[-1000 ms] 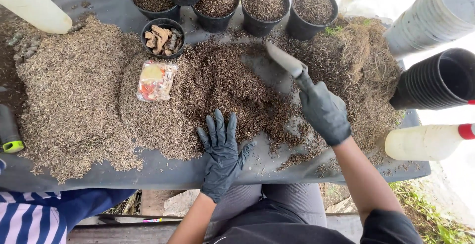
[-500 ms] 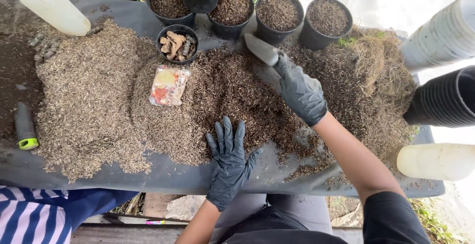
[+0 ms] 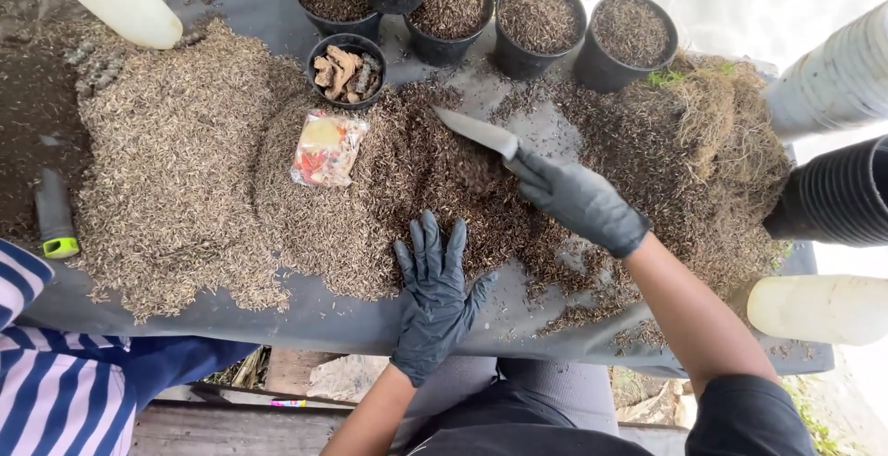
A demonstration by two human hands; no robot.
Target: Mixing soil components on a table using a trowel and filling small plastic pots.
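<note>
Both my hands wear black gloves. My left hand [image 3: 437, 291] lies flat with fingers spread on the near edge of a dark heap of husk and soil mix [image 3: 435, 178]. My right hand [image 3: 581, 203] grips the handle of a metal trowel [image 3: 477, 131], whose blade points left over the dark heap. A pale heap of rice husk [image 3: 176, 169] covers the left part of the grey sheet [image 3: 324, 317].
Black pots filled with mix [image 3: 541, 21] stand in a row at the far edge; a small pot [image 3: 347, 70] holds brown chunks. A plastic packet [image 3: 326, 147] lies on the husk. Stacked pots [image 3: 832, 188], white bottles [image 3: 819, 308], a green-tipped tool [image 3: 54, 220] and a striped sleeve [image 3: 46, 373] surround.
My right hand has carried the trowel left and nearer, toward the middle of the dark heap. My left hand stays flat in place.
</note>
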